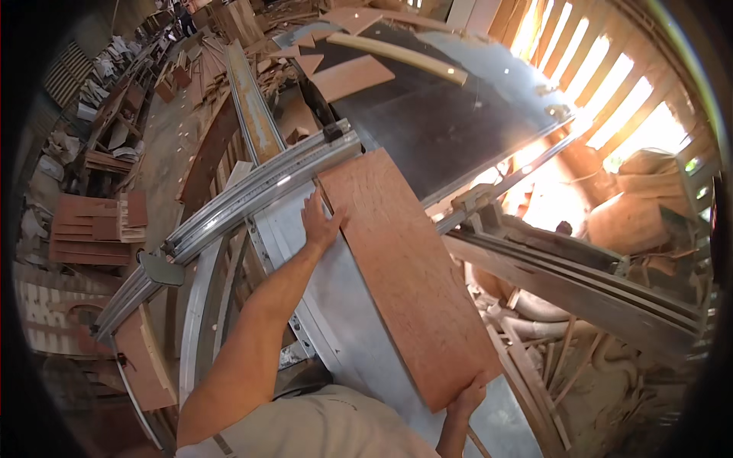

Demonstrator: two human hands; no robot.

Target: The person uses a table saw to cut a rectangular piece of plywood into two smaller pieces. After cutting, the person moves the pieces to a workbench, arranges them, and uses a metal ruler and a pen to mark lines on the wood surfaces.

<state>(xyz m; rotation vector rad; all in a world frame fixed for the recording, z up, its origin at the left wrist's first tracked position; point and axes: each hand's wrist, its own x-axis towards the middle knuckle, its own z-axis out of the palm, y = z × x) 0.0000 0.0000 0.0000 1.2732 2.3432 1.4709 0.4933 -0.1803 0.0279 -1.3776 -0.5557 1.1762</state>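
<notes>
A long reddish-brown wooden board (412, 282) lies flat across the grey metal sliding table (347, 301) of a panel saw. Its far end is up against the silver metal fence (267, 183). My left hand (321, 223) rests by the board's left edge near that end, fingers stretched out and the thumb touching the wood. At the near right corner, my right hand (467, 397) grips the board, the thumb on top; the fingers underneath are partly hidden.
Beyond the fence is a dark machine table (450, 107) with wood offcuts (353, 78) and a pale strip (397, 56) on it. A metal rail (580, 278) runs off to the right. Stacked boards (95, 229) stand at the left, and a stuffed sack (626, 221) sits at the right.
</notes>
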